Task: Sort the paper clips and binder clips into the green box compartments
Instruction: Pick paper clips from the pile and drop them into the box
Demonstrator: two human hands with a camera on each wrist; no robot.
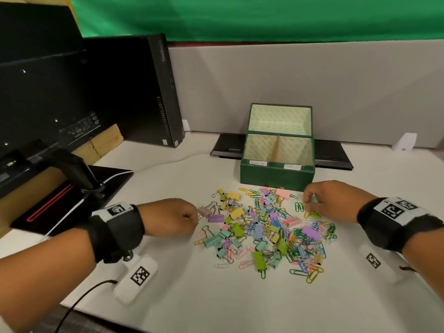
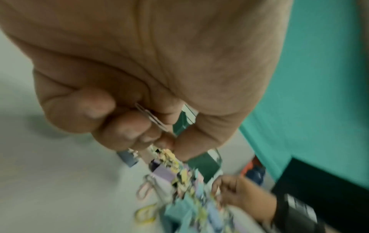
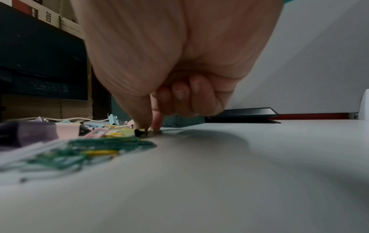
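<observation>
A mixed heap of paper clips and binder clips (image 1: 264, 231) is spread on the white surface (image 1: 182, 296), just near of the green box (image 1: 277, 175), whose lid is open. A pale clip (image 2: 151, 117) is held in the curled left hand (image 1: 173, 217). The right hand (image 1: 334, 200) is pinched on a clip at the heap's right edge. A black monitor (image 1: 60, 97) stands far left; a grey partition (image 1: 288, 75) and green backdrop (image 1: 240, 15) lie behind.

Clip pile (image 1: 266, 227), green box (image 1: 276, 176) on table (image 1: 182, 183)
</observation>
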